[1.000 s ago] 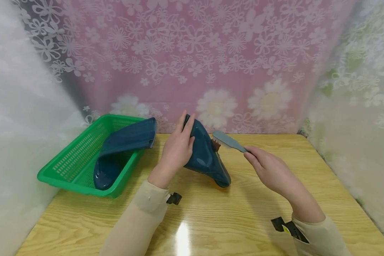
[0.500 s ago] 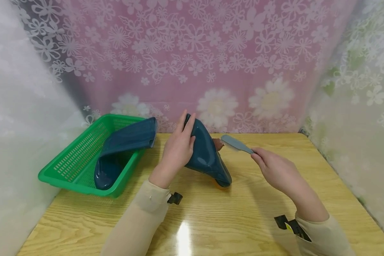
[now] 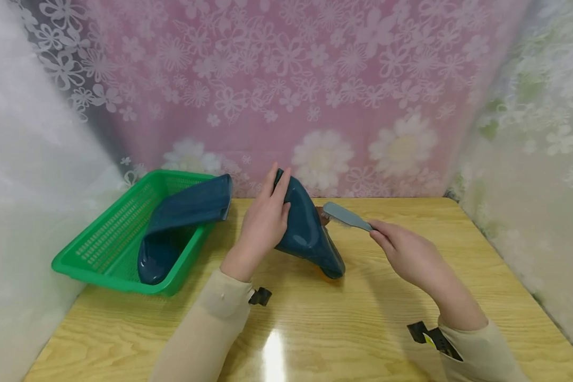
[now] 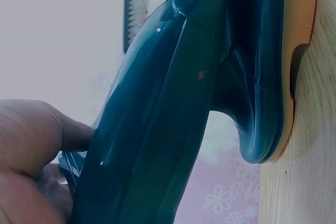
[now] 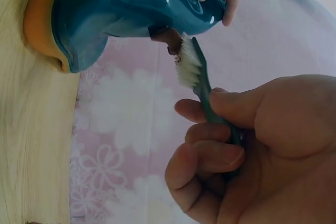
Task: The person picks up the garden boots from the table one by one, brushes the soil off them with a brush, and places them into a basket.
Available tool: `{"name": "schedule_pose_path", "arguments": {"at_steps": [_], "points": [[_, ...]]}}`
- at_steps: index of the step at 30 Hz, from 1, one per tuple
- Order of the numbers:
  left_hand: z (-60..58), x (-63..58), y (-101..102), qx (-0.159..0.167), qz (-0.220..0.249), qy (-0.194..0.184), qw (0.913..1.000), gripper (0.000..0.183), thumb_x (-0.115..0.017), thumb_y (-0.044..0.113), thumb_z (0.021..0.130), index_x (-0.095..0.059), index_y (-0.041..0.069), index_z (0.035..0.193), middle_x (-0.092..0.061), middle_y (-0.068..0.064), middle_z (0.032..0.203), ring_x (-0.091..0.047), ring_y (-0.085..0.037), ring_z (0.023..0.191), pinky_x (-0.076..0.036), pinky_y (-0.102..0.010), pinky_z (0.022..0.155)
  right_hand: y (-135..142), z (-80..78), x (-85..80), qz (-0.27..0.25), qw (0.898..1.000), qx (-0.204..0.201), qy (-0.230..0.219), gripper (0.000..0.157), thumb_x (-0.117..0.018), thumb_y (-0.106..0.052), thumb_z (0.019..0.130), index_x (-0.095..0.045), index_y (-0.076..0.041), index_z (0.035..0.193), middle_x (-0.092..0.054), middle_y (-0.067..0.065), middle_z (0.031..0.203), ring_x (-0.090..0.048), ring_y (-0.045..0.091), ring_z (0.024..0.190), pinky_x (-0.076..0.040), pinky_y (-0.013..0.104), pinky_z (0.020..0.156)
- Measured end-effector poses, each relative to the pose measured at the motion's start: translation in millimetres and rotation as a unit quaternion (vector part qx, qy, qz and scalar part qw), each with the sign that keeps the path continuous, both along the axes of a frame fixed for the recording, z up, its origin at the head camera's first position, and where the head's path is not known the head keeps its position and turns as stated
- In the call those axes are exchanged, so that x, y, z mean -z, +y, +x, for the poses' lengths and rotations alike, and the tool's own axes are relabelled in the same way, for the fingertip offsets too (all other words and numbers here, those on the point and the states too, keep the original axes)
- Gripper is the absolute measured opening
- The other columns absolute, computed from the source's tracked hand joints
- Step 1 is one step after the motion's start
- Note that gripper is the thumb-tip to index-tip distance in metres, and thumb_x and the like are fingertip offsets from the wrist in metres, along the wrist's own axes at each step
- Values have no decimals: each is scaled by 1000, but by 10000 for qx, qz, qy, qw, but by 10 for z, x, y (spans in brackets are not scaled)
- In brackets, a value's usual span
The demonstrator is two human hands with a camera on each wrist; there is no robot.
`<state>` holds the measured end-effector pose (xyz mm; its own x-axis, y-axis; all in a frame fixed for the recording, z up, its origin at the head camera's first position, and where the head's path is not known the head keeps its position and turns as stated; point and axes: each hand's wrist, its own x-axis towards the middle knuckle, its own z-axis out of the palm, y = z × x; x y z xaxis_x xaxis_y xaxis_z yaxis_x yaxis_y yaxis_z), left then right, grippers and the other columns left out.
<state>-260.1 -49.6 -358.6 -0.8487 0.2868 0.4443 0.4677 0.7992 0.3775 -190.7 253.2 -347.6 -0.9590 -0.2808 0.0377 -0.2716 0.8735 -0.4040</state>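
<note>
My left hand (image 3: 261, 218) grips the upper shaft of a glossy dark-teal rubber boot (image 3: 306, 227). The boot leans over the table, its orange sole (image 4: 299, 11) down on the wood in the left wrist view. With thumb and curled fingers, my right hand (image 3: 413, 260) holds the handle of a grey-green scrubbing brush (image 3: 346, 216). Its pale bristles (image 5: 189, 66) point at the boot's shaft. There, a brown patch (image 5: 169, 38) sticks out from the shaft, right at the bristle tips, which have brown specks on them.
A green plastic basket (image 3: 110, 282) stands at the left with a second teal boot (image 3: 193, 204) in it, its shaft lying over the rim. The wooden table (image 3: 344, 329) runs back to a pink flowered curtain (image 3: 286, 95); pale sheets hang at both sides.
The brush drew off to the right, away from the boot, and has since come a little way back left to the brown patch. My left hand and the boot stay where they were.
</note>
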Motion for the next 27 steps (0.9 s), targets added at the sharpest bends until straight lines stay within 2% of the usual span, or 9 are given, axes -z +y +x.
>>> {"name": "schedule_pose_path", "arguments": {"at_steps": [7,17,20,22,24,27], "points": [[2,-26,18,38,4,-6,10000,79,-65,11,113,-21,18,179,-9,-12,185,-53,-19,61,-45,-36,58,47,2,3,228,9995,163,-114,49,-51,-26,120,-54,2,160,-65,28,148,-63,54,132,-53,70,97],[8,-18,-2,56,24,80,9999,80,-66,10,113,-22,17,179,-11,-13,185,-61,-23,70,-46,-36,58,30,6,-41,47,9996,272,-65,48,-45,-27,122,-56,6,156,-67,31,143,-65,55,128,-54,70,93],[7,-20,0,40,13,105,9999,79,-66,10,113,-22,18,179,-11,-12,185,-62,-23,71,-46,-36,58,24,-15,-76,-164,9990,419,-35,52,-41,-30,123,-51,7,159,-67,32,141,-70,49,110,-54,63,84],[6,-22,0,50,15,126,9999,79,-66,10,113,-22,17,179,-11,-13,185,-63,-24,72,-46,-37,58,8,-43,-93,-275,9984,503,6,54,-38,-31,124,-49,7,160,-66,33,140,-69,48,108,-53,61,82],[6,-24,-3,59,1,131,9999,79,-66,10,113,-22,17,179,-11,-13,185,-63,-24,71,-46,-37,58,-20,-73,-103,-270,9984,494,22,54,-38,-31,124,-49,8,160,-65,34,142,-69,50,111,-54,63,85],[8,-27,-3,56,-15,113,9999,79,-65,10,113,-22,17,179,-10,-13,185,-63,-24,72,-46,-37,59,-77,-109,-89,-90,9995,296,35,51,-42,-29,123,-53,6,158,-66,31,143,-65,54,126,-54,68,92]]}}
